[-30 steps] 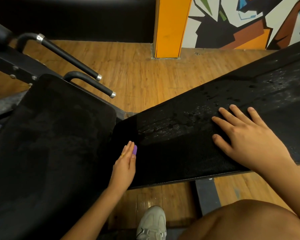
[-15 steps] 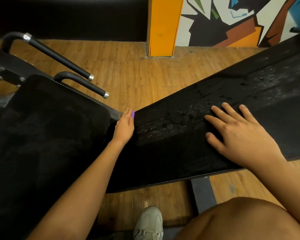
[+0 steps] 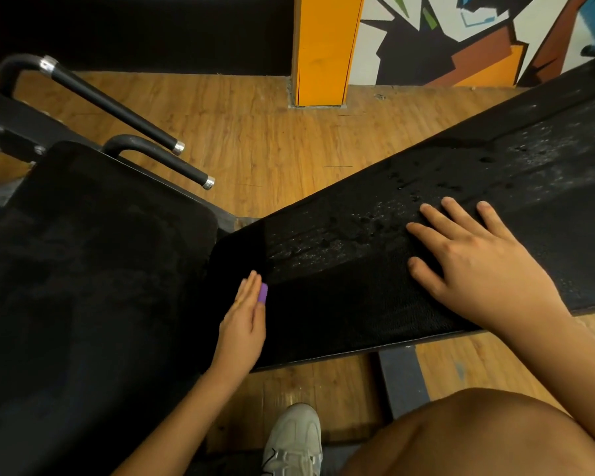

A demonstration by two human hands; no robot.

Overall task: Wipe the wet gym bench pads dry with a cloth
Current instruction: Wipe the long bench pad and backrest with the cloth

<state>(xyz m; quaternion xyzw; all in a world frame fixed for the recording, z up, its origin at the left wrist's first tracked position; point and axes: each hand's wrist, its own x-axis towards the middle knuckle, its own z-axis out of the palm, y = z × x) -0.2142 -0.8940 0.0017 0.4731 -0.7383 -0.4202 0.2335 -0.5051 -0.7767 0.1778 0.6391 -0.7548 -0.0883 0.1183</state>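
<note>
Two black bench pads meet in a narrow gap. The long back pad [image 3: 340,314] runs up to the right, with water droplets [image 3: 354,231] shining on its far half. My right hand [image 3: 474,266] lies flat on it, fingers spread. The wide seat pad [image 3: 83,269] fills the left. My left hand [image 3: 243,324] stands edge-on with straight fingers at the gap, against the near end of the long pad. A small purple piece [image 3: 262,293], possibly the cloth, shows just beside its fingertips; the rest is hidden by the hand.
Two black handle bars with chrome tips [image 3: 145,132] stick out behind the seat pad. An orange pillar [image 3: 323,46] and a painted wall stand beyond the wooden floor. My shoe [image 3: 292,438], bare knee [image 3: 461,438] and a dark frame foot [image 3: 402,383] are below.
My left hand slid forward along the gap to the far end, then came back toward me to the near end. My right hand stayed flat on the long pad.
</note>
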